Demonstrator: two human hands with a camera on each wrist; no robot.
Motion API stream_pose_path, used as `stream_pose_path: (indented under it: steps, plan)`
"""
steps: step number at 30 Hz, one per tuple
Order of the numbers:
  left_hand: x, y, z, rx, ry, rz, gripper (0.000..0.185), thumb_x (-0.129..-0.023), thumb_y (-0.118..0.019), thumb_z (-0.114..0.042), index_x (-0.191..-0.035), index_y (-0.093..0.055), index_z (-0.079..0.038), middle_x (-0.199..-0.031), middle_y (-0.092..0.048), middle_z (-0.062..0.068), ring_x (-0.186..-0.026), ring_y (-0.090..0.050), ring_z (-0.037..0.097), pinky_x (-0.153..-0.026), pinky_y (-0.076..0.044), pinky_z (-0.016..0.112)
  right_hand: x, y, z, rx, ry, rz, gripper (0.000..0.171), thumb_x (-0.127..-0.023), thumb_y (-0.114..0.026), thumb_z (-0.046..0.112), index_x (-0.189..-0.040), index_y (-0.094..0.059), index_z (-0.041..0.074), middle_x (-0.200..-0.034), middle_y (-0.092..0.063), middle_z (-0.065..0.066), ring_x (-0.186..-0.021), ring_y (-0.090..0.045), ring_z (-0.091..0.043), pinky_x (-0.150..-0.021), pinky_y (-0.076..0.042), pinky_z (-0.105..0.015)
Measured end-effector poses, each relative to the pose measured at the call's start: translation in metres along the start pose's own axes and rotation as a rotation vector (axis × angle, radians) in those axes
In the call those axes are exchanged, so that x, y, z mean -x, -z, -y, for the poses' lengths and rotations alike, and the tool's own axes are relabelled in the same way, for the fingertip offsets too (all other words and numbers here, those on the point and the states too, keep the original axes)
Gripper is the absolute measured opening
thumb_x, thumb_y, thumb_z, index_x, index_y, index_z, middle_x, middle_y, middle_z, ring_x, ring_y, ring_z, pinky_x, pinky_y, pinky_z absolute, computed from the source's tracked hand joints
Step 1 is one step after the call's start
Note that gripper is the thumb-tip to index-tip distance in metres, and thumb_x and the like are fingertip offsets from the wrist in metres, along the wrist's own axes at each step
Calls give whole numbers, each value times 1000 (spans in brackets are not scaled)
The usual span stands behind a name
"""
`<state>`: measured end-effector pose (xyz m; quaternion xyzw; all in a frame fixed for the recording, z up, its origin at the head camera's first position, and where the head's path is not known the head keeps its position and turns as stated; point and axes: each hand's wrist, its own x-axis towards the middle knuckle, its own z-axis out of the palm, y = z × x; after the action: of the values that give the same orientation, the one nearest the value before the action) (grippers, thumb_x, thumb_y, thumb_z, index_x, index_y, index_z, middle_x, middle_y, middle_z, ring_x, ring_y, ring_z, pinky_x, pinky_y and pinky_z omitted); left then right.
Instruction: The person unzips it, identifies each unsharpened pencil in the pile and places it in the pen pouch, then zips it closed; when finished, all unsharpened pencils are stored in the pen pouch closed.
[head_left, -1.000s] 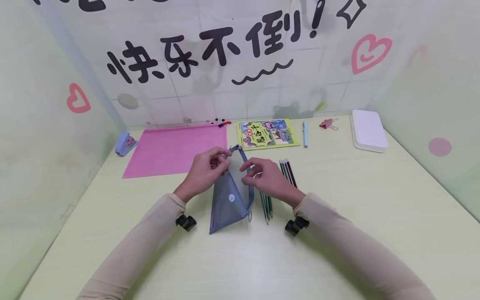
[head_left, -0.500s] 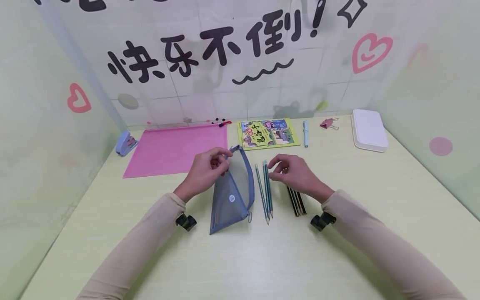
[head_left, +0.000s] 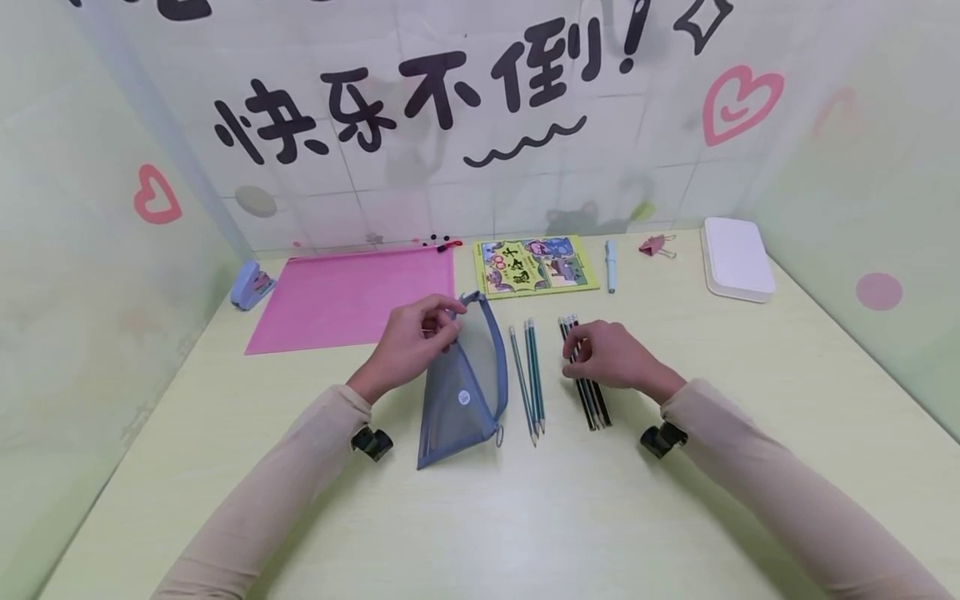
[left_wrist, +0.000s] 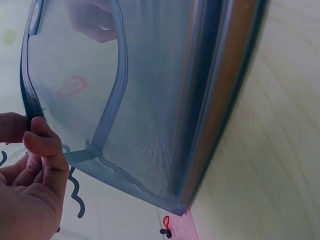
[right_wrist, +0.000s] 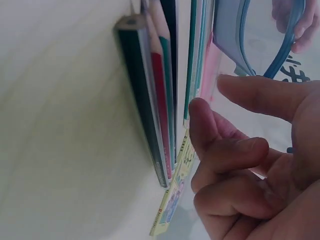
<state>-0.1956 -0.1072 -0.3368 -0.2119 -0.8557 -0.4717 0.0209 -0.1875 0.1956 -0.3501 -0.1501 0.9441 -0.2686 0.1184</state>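
The left hand (head_left: 408, 346) pinches the top rim of a blue mesh pouch (head_left: 461, 387) between thumb and curled fingers, holding its mouth open near the middle of the desk (head_left: 525, 517). The pouch stands up from the desktop, its bottom corner toward the near edge. Through the mesh in the left wrist view (left_wrist: 145, 100) nothing shows inside it — only the seam tape and the zipper edge.

The right hand (head_left: 611, 357) hovers over a bundle of dark pencils (head_left: 585, 383) lying just right of the pouch, fingers loosely curled with the fingertips at the pencils' far ends; whether they touch the pencils cannot be told. In the right wrist view the fingers (right_wrist: 235, 150) are bent and slightly apart, holding nothing, with the dark pencils (right_wrist: 150, 115) beside them on the desk.

Between the pouch and the dark bundle lie 3 teal pencils (head_left: 528, 379), side by side, tips toward the near edge.

Along the far edge of the desk sit a pink folder (head_left: 348, 296), a green illustrated book (head_left: 534, 267), a pale blue pen (head_left: 611, 267), a pink binder clip (head_left: 656, 245) and — nearest the far right corner — a closed white box (head_left: 737, 260). A blue stapler (head_left: 251, 286) sits at the far left corner.
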Motion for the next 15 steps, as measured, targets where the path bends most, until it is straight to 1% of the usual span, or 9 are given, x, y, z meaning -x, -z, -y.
stream_pose_path:
  steps: [3, 7, 12, 15]
  plan:
    - [0, 1, -1, 3, -6, 6, 22, -97, -57, -10, -117, -66, -7, -82, -68, 7, -73, -63, 19, -70, -56, 27, -2, 0, 4, 82, -17, 8, 19, -82, -78, 16, -96, -69, 7, -79, -67, -6, -68, -56, -17, -62, -44, -27]
    - [0, 1, -2, 2, 5, 9, 22, -97, -58, -10, -117, -66, -7, -83, -68, 7, -73, -64, 19, -70, -56, 27, -4, -3, 10, 174, -20, 39, 20, -80, -78, 13, -97, -69, 8, -79, -67, -5, -66, -57, -17, -60, -44, -26]
    - [1, 1, -2, 4, 14, 10, 22, -97, -58, -9, -117, -66, -7, -82, -67, 8, -73, -63, 20, -70, -56, 28, -7, -9, 19, 222, -16, 64, 22, -79, -77, 11, -99, -70, 10, -80, -66, -6, -64, -56, -16, -57, -43, -26]
    - [0, 1, -1, -2, 14, 11, 22, -97, -58, -10, -117, -66, -7, -81, -67, 7, -73, -63, 20, -70, -56, 28, -10, -11, 23, 216, -31, 63, 23, -77, -75, 7, -99, -69, 10, -80, -62, -7, -62, -53, -17, -56, -41, -26]
